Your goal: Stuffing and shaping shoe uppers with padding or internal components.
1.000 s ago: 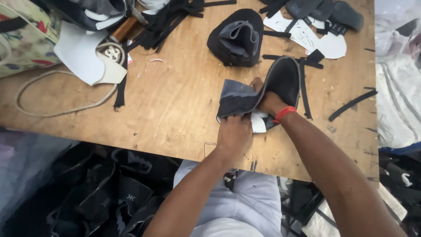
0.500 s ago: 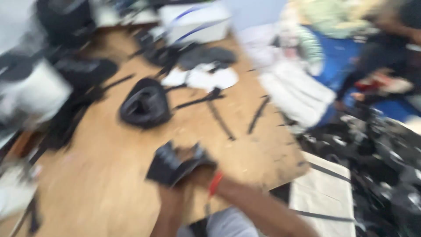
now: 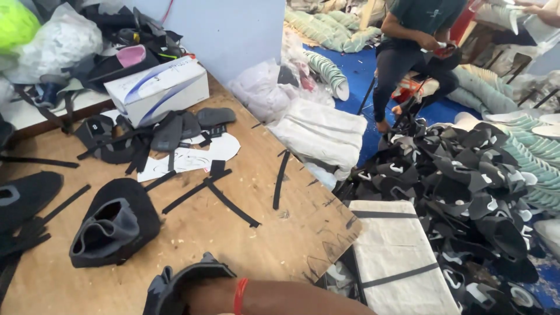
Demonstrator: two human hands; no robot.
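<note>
Black, perhaps dark-grey, shoe upper [image 3: 181, 280]

A dark shoe upper [image 3: 114, 230] is lying on the wooden table [image 3: 274, 245], with black strips [image 3: 221, 195] scattered beside it. A white box [image 3: 158, 87] is sitting near the wall, next to white paper patterns [image 3: 186, 157]. A heap of black shoe parts [image 3: 466, 192] is piling up on the floor, where a seated person [image 3: 414, 41] is working
</note>
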